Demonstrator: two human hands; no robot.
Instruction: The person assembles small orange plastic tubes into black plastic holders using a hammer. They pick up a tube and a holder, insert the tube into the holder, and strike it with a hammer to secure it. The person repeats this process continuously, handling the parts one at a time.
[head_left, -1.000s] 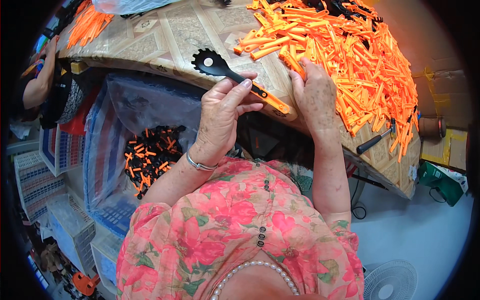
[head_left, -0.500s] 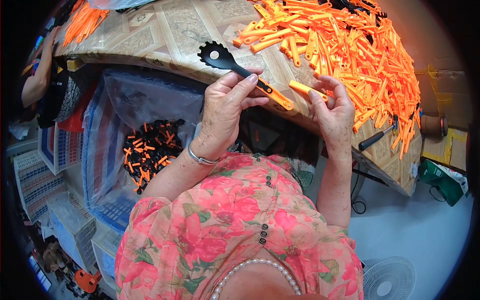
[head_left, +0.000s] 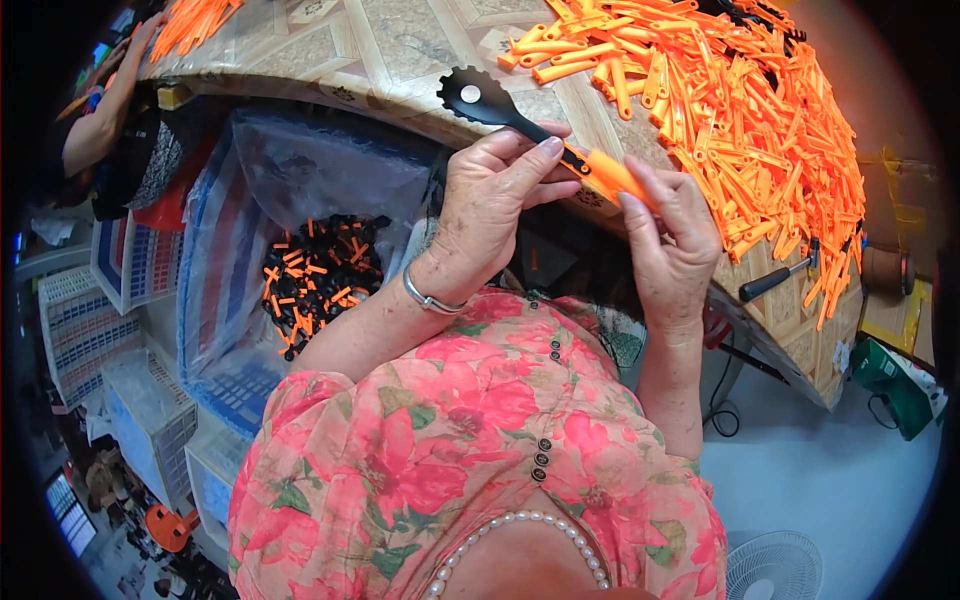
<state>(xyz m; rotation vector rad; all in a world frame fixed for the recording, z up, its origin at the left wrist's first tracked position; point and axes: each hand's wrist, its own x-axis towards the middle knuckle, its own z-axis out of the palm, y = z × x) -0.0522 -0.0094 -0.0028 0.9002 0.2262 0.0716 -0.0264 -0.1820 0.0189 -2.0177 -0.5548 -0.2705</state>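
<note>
My left hand (head_left: 485,205) pinches the neck of a black pasta server (head_left: 505,110), whose toothed head with a round hole points up and to the left. In my right hand (head_left: 675,240) is an orange handle piece (head_left: 612,176), gripped between thumb and fingers. It lies against the server's handle end and covers part of it; whether the two are joined I cannot tell. Both hands are just over the near edge of the patterned table (head_left: 410,45). Right of them is a big heap of orange handle pieces (head_left: 750,140).
A plastic-lined crate (head_left: 225,390) at lower left holds black and orange pieces (head_left: 320,280). A black-handled tool (head_left: 770,285) lies on the table's right side. Another person's arm (head_left: 98,135) is at far left. A green box (head_left: 895,385) and a fan (head_left: 770,570) stand at right.
My right hand has brought the orange handle piece from apart on the right onto the server's handle end. The view has shifted slightly.
</note>
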